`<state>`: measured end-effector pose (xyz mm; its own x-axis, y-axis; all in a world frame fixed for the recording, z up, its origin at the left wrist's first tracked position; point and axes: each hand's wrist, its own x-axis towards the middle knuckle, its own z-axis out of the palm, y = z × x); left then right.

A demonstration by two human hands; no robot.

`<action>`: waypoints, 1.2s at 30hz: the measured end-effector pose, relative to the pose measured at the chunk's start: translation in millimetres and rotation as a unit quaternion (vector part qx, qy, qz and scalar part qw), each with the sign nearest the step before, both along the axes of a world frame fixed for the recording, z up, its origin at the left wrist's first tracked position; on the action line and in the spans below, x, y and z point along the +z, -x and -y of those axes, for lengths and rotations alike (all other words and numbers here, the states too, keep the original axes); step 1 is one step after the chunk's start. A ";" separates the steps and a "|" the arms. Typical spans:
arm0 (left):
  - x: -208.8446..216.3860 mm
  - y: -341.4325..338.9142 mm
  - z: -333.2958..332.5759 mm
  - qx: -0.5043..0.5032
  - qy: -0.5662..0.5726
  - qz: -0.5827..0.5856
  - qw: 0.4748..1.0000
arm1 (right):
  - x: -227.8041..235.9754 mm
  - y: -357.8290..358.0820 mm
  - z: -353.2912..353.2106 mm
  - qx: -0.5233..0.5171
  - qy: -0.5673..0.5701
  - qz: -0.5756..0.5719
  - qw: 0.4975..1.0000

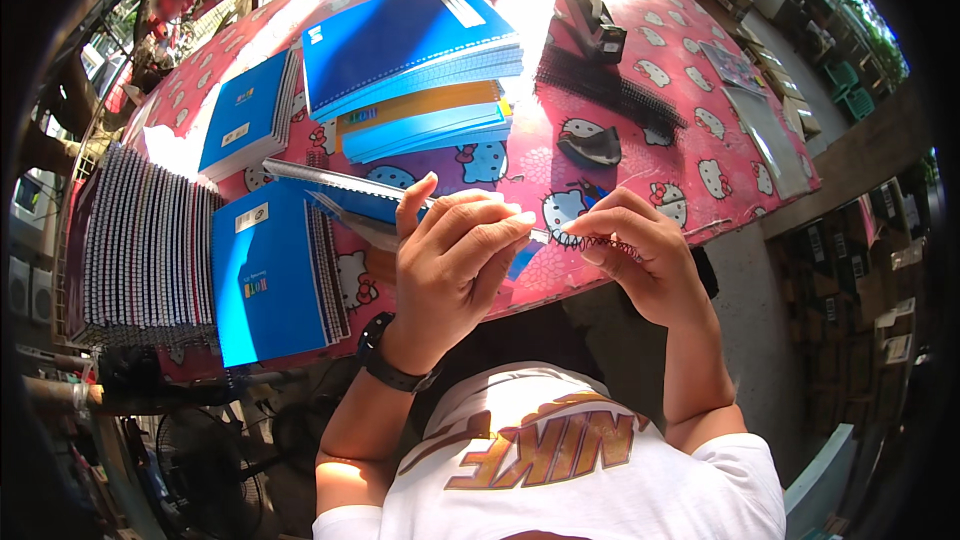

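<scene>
Above the near edge of the table, my left hand (455, 250) has its fingers closed round the edge of a blue-covered notebook (340, 180), seen nearly edge-on and partly hidden behind that hand. The thumb and fingers of my right hand (650, 250) pinch a thin dark spiral binding coil (612, 244). One end of the coil meets the notebook's corner by my left fingertips; how far it is threaded cannot be made out. Just beyond my right hand lies a small tool with blue handles (592, 190). Farther off is a dark curved object (590, 147).
Blue notebooks and loose blue covers (400, 40) are piled on the pink patterned table (715, 210). Spiral-bound notebooks (150, 250) stand packed at the left, beside more blue notebooks (265, 280). Black coils (610, 90) lie near a black device (595, 25). A fan (210, 475) stands lower left.
</scene>
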<state>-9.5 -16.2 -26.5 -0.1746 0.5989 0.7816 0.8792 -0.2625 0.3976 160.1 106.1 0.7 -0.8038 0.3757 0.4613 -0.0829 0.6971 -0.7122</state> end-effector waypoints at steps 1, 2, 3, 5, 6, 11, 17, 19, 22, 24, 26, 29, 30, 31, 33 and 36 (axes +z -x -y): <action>-0.2 -0.7 -0.1 -0.001 0.000 0.001 1.000 | -0.9 -2.0 -3.1 0.018 0.004 0.020 1.000; 0.5 -1.2 -0.5 -0.001 0.000 -0.004 1.000 | -1.3 -3.1 -5.0 0.035 0.007 0.039 0.999; 1.3 -1.7 -0.5 -0.001 0.000 -0.009 1.000 | 0.5 -2.4 -3.8 0.035 0.007 0.039 0.999; 4.1 -2.7 -0.2 0.009 0.001 -0.007 1.000 | 6.0 1.8 1.8 0.027 0.002 0.029 0.999; 5.2 -2.9 -0.4 0.018 0.003 -0.004 1.000 | 6.1 3.4 4.5 0.027 0.001 0.028 0.999; 6.7 -5.3 -2.6 0.022 -0.008 0.003 1.000 | -0.7 8.4 7.6 0.005 -0.077 -0.002 0.997; 5.7 -5.1 -3.1 0.018 0.003 0.024 1.000 | -0.6 8.3 2.0 0.014 -0.150 0.059 0.987; 6.1 -7.1 -2.1 0.016 0.004 0.025 1.000 | 7.7 6.3 6.2 0.011 -0.072 0.093 0.993; 18.6 -10.4 5.6 0.020 0.070 -0.005 0.997 | 17.6 7.2 9.6 0.003 -0.026 0.092 0.995; 17.6 -9.3 6.4 -0.002 0.069 -0.022 0.997 | 19.5 3.2 11.5 -0.001 -0.062 0.066 0.996; 17.5 -6.0 1.7 -0.025 0.069 -0.035 0.997 | 9.4 6.3 11.3 -0.006 -0.041 0.043 0.998; 22.4 -3.0 0.0 -0.066 0.105 -0.013 0.992 | 10.0 3.5 9.5 -0.014 -0.007 0.040 0.999; 21.7 -1.1 0.0 -0.082 0.113 -0.019 0.990 | 17.9 2.5 9.6 0.015 0.100 0.097 0.990; 22.8 1.3 0.4 -0.096 0.131 -0.016 0.987 | 24.2 2.7 7.0 0.045 0.206 0.154 0.965; 30.2 -0.5 2.4 -0.078 0.174 -0.026 0.981 | 22.5 3.3 -7.9 0.067 0.235 0.156 0.957; 34.3 3.4 5.4 -0.084 0.203 -0.020 0.975 | 4.5 14.3 -34.5 0.113 0.125 0.116 0.979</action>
